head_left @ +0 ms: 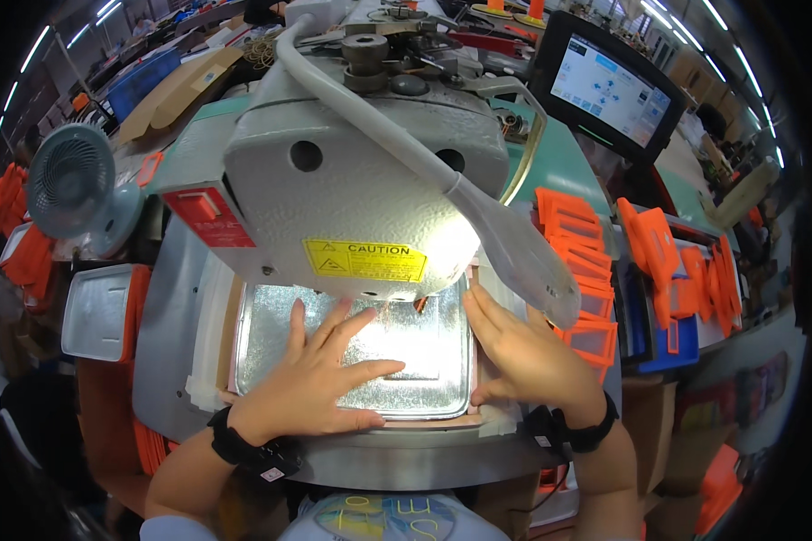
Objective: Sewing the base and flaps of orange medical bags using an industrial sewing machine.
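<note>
Beneath the grey machine head (352, 198) lies a shiny metal plate (429, 388) with rounded corners, set in a pale frame (216, 352). My left hand (320, 379) rests open on the plate, fingers spread. My right hand (519, 356) is open along the plate’s right edge, with fingers stretched out side by side and thumb lower down. A small copper-coloured part (420, 305) shows under the machine head. A grey lamp (514, 243) on a flexible arm hangs just above my right hand, lighting the work area.
Several orange frames (576, 270) line the right side, near more orange pieces in a blue tray (668, 356). A screen (609, 90) stands at back right. A fan (70, 180) and a white-and-orange tray (97, 311) are left. Cardboard (176, 90) lies at back left.
</note>
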The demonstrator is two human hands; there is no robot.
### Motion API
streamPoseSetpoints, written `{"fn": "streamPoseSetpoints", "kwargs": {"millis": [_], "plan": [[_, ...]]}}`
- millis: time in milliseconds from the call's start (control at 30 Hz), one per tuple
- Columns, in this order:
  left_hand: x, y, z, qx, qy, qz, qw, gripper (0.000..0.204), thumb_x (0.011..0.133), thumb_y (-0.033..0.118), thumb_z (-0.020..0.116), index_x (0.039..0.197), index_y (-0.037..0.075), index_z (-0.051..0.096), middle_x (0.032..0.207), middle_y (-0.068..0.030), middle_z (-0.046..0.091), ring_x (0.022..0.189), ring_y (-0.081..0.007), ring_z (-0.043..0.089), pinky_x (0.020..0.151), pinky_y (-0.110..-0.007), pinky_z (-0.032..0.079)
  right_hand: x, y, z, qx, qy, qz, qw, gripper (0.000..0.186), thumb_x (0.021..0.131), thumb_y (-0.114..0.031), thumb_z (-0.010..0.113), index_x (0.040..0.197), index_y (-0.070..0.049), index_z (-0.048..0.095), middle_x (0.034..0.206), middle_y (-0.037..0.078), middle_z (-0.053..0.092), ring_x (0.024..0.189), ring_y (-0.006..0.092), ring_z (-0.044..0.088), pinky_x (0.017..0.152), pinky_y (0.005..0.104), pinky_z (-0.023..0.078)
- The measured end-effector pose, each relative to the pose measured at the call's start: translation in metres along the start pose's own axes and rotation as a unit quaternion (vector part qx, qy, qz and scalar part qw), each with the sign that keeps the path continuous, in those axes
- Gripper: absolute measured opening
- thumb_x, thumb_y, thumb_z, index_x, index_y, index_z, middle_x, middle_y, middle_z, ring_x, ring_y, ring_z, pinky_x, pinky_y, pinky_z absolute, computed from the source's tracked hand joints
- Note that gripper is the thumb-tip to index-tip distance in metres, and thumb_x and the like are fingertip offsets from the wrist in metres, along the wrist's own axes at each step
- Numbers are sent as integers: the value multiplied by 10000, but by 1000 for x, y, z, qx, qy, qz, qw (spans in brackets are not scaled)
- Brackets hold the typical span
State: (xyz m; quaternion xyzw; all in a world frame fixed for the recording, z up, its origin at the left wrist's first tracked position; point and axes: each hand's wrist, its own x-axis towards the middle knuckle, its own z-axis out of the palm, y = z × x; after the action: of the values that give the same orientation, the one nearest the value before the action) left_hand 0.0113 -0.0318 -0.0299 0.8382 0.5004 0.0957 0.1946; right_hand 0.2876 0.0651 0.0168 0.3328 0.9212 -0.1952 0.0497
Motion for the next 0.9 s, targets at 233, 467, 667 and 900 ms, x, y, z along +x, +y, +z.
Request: {"fn": "streamPoseSetpoints", "kwargs": {"millis": [233,467,667,900], "plan": [[1,6,-6,-15,-39,21,999,450,835,497,674,1244,309,662,1508,-202,312,1399,-423,237,1022,-789,1,-12,22,32,206,77,38,975,802,595,-347,878,1296,-93,581,1403,156,488,1347,326,409,1175,583,90],[9,26,-21,-100,-75,-42,991,408,811,350,685,1207,253,674,1435,-238,380,1338,-431,326,966,-788,147,-13,3,-1,235,55,54,969,757,823,-318,685,1428,30,391,1503,169,385,1372,262,420,1136,667,86],[14,33,-26,-183,-27,-48,982,407,803,308,687,1172,136,675,1148,-185,630,1088,-389,570,948,-542,400,-9,14,18,73,110,-23,991,641,914,-243,540,1441,64,343,1520,238,314,1361,308,428,1097,707,151],[-6,23,-32,-177,70,-129,973,408,801,230,698,1166,53,652,1112,-161,643,966,-382,602,873,-453,457,-8,17,15,100,79,-7,992,693,914,-310,558,1443,77,332,1526,236,303,1380,300,401,1100,707,152]]}}
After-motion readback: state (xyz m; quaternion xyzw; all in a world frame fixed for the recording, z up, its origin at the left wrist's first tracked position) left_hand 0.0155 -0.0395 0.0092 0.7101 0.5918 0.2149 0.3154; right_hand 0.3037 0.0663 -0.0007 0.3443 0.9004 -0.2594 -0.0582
